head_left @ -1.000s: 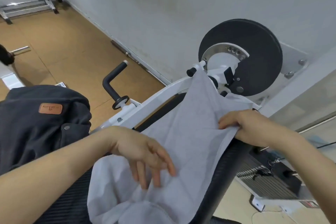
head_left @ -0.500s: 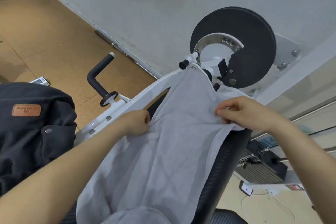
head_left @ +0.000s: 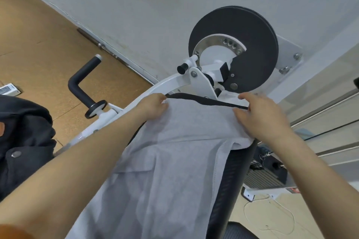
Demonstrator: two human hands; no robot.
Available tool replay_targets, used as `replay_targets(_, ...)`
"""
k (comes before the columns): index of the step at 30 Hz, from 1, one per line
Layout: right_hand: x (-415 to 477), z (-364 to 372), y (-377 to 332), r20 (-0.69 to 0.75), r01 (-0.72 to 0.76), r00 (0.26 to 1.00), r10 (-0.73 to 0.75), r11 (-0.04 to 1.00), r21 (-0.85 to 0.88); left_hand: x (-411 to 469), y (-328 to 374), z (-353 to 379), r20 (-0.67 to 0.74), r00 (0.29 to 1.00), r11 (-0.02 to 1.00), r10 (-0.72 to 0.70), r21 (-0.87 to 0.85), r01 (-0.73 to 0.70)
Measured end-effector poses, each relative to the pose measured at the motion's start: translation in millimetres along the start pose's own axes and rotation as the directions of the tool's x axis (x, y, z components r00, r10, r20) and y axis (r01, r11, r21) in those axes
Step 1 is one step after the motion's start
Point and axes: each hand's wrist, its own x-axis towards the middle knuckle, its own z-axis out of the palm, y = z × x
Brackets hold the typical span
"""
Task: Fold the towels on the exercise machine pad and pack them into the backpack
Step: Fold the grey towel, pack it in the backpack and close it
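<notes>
Left hand (head_left: pixel 153 105): fingers curled, gripping the far left corner of the grey towel (head_left: pixel 174 161), knuckles up, right at the pad's far end. Right hand (head_left: pixel 260 116): thumb and fingers pinched on the far right corner of the same towel, palm down over the cloth. Both hands are clamped on the towel and level with each other, and the towel's far edge is stretched between them.

The towel lies lengthwise on the black exercise machine pad (head_left: pixel 237 176), running from the far end toward the camera. Its far part is doubled over, with a fold edge showing under the right wrist. A thin strip of pad shows just beyond the far edge, and more shows along the right side.

The machine's white frame (head_left: pixel 167 87) curves up behind the left hand to a black disc (head_left: pixel 252 44) by the grey wall. A black bent handle (head_left: pixel 79 83) sticks out on the left. The dark backpack (head_left: pixel 25 141) sits at the left, beside the left forearm and apart from the towel. Tan floor behind it.
</notes>
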Motion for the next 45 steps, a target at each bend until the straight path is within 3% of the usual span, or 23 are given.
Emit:
replay_targets(2, 4, 2, 7, 0.099, -0.105, 0.988, 0.118, 0.986, -0.13, 15, 1, 12, -0.048, 0.999, 0.999, -0.014, 0.041, 0.016)
replay_targets(3, 5, 4, 10, 0.138, -0.137, 0.979, 0.152, 0.984, -0.115, 21, 0, 16, -0.089, 0.996, 1.0, -0.019, 0.019, 0.021)
replay_targets(6, 9, 11, 18, 0.124, -0.182, 0.978, 0.166, 0.974, 0.132, 30, -3, 24, -0.193, 0.98, 0.988, -0.051, -0.152, 0.022)
replay_targets(8, 10, 12, 24, 0.108, -0.202, 0.978, 0.181, 0.948, 0.245, 34, -4, 26, -0.226, 0.974, 0.985, -0.032, -0.171, -0.008)
replay_targets(13, 13, 19, 38, 0.067, -0.285, 0.952, 0.299, 0.782, 0.554, 47, 5, 27, -0.297, 0.955, 0.975, -0.012, -0.216, -0.056)
replay_targets(16, 16, 26, 44, 0.038, -0.312, 0.932, 0.361, 0.742, 0.593, 55, 10, 30, -0.314, 0.949, 0.975, -0.024, -0.215, -0.047)
replay_targets(25, 21, 36, 48, -0.098, -0.33, 0.881, 0.463, 0.749, 0.574, 58, 13, 36, -0.397, 0.909, 0.93, -0.128, -0.366, -0.029)
replay_targets(30, 15, 37, 43, -0.178, -0.262, 0.913, 0.368, 0.86, 0.437, 57, 2, 24, -0.267, 0.943, 0.922, -0.2, -0.376, 0.089)
replay_targets(33, 12, 40, 41, -0.198, -0.229, 0.925, 0.325, 0.89, 0.395, 59, -5, 22, -0.257, 0.937, 0.813, -0.235, -0.58, 0.045)
replay_targets(36, 12, 41, 41, -0.195, -0.243, 0.919, 0.341, 0.884, 0.399, 53, -2, 27, -0.278, 0.934, 0.759, -0.224, -0.651, -0.012)
replay_targets(38, 13, 38, 41, -0.168, -0.266, 0.925, 0.34, 0.898, 0.352, 45, -3, 28, -0.263, 0.951, 0.828, -0.165, -0.561, -0.012)
replay_targets(41, 3, 25, 35, -0.157, -0.242, 0.953, 0.259, 0.963, 0.119, 16, -8, 17, -0.216, 0.975, 0.956, -0.062, -0.295, -0.004)
replay_targets(43, -11, 15, 23, -0.238, -0.087, 0.967, 0.091, 0.996, 0.026, -16, -15, 5, -0.176, 0.984, 0.987, -0.033, -0.159, 0.005)
replay_targets(45, -29, 4, 7, -0.214, 0.183, 0.962, -0.171, 0.982, 0.04, -53, -28, -7, -0.1, 0.993, 0.996, -0.056, -0.069, 0.049)
